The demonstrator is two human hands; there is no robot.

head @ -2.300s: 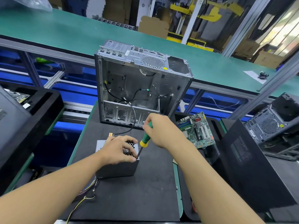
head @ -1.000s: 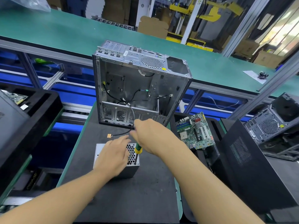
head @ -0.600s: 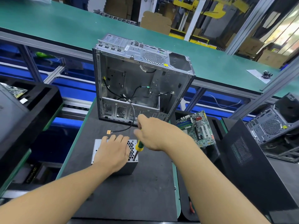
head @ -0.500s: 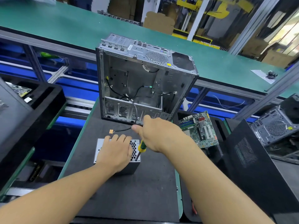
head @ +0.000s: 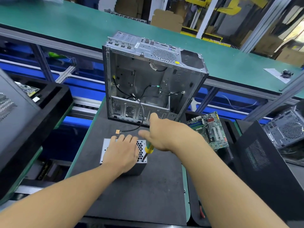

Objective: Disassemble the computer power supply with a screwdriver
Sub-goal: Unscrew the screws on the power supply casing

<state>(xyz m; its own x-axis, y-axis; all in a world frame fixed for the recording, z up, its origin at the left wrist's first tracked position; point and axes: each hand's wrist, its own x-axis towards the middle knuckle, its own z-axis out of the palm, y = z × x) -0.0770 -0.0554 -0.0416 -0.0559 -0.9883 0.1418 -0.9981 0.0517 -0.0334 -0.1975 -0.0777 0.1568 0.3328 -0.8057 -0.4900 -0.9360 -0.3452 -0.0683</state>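
A grey metal power supply (head: 141,167) with a honeycomb vent lies on the black mat (head: 148,191). My left hand (head: 122,151) rests flat on its top, fingers straight, covering most of it. My right hand (head: 164,134) grips the green and yellow screwdriver (head: 148,149), whose tip stands on the box's top near its front right corner. The handle's upper part is hidden inside my palm.
An empty grey computer case (head: 153,79) stands upright behind the power supply, a black cable trailing out onto the mat. A green motherboard (head: 209,129) lies to the right. Black side panels (head: 266,170) and trays flank the mat. A green conveyor (head: 65,25) runs behind.
The screwdriver has shifted from a steep tilt at the box's right edge to stand on the top near the front right corner. My left hand has flattened on the top.
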